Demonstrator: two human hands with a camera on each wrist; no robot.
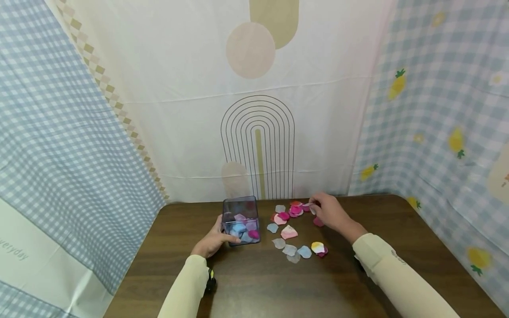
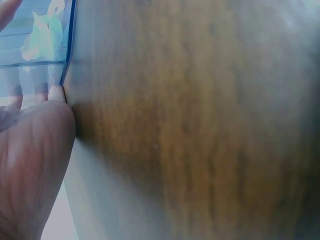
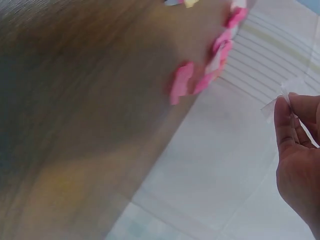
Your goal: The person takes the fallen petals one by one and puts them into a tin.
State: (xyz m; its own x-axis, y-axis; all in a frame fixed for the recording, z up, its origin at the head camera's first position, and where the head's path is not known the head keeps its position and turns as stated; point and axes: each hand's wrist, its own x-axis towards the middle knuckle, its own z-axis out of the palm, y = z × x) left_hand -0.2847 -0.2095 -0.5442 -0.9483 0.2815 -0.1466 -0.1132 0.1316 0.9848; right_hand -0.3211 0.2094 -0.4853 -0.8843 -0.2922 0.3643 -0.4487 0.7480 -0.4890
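A clear, dark-tinted plastic box (image 1: 240, 206) stands tilted on the table at centre left in the head view. Blue, lilac and magenta fabric petals (image 1: 240, 228) lie inside it. My left hand (image 1: 212, 242) holds the box from its left side, thumb along the near side; in the left wrist view the fingers pass behind the clear wall. Over the far edge of the table, my right hand (image 1: 329, 213) pinches a whitish petal (image 3: 270, 110) between thumb and fingertips. Beside that hand is a cluster of pink and magenta petals (image 1: 296, 210).
More loose petals lie nearer on the brown wooden table (image 1: 270, 282): a pale pink one (image 1: 289, 232), a blue one (image 1: 304, 251) and a yellow-white one (image 1: 317, 247). A printed white curtain (image 1: 191, 132) hangs right behind the table, with checked cloth (image 1: 429, 110) at the right.
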